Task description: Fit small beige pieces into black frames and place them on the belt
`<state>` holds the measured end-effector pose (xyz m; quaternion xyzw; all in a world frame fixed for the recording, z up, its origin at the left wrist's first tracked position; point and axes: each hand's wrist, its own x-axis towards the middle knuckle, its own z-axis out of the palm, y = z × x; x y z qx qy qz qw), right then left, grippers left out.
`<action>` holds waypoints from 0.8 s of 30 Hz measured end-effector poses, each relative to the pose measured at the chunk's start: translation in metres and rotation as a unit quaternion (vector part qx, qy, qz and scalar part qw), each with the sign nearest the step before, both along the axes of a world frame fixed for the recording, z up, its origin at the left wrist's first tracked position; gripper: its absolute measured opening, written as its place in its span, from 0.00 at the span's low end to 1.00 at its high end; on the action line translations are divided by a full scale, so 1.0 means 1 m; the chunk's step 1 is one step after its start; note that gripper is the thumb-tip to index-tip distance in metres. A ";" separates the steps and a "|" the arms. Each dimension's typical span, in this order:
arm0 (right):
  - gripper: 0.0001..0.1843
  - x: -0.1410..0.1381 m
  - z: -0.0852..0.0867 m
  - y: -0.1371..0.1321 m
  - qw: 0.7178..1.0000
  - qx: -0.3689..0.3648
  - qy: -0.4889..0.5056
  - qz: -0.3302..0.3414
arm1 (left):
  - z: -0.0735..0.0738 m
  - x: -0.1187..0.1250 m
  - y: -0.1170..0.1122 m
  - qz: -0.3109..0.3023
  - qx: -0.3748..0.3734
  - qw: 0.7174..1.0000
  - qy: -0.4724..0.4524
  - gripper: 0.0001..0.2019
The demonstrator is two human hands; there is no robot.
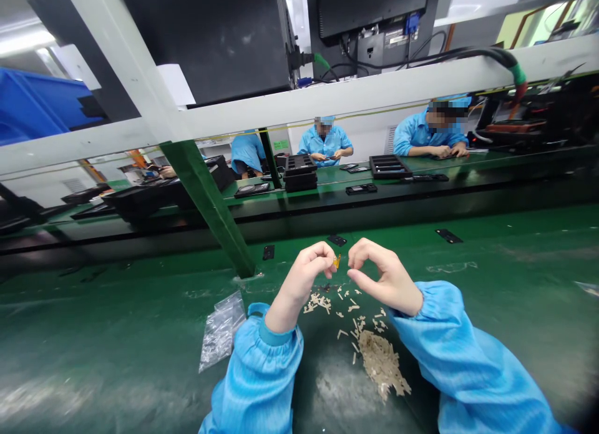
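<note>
Sleeves (477,359) cropped, unclear pc (337,261) in L grip (306,271)

This place is an assembly workshop: there are long green benches (116,340), where co-workers (325,142) wear blue smocks (412,133) and caps (328,120), also black trays (299,173).

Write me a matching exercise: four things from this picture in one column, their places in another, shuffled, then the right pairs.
Things
1. Plastic bag
2. Yellow piece
3. Large pile of pale strips
4. Right hand

Places
A. Pinched by the left hand
B. Just right of the yellow piece, with a gap between
C. On the green table, left of the left sleeve
D. On the table, between the two sleeves

Pairs: 1-C, 2-A, 3-D, 4-B
</note>
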<state>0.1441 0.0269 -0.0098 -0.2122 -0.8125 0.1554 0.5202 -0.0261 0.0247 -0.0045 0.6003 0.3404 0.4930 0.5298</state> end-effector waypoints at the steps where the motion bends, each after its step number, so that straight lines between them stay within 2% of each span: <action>1: 0.08 -0.001 -0.001 -0.001 1.000 0.004 -0.001 -0.004 | 0.000 0.001 0.000 -0.008 -0.011 1.000 -0.005 0.03; 9: 0.09 -0.004 -0.002 -0.003 0.992 0.113 -0.021 -0.053 | 0.003 0.010 -0.005 -0.045 -0.094 0.994 -0.025 0.05; 16: 0.10 -0.003 -0.005 0.000 0.988 0.139 -0.027 -0.059 | 0.002 0.009 -0.004 -0.062 -0.124 0.990 -0.034 0.06; 24: 0.09 -0.003 -0.006 0.000 0.986 0.140 -0.044 -0.081 | -0.002 0.008 -0.001 -0.078 -0.118 0.990 -0.025 0.05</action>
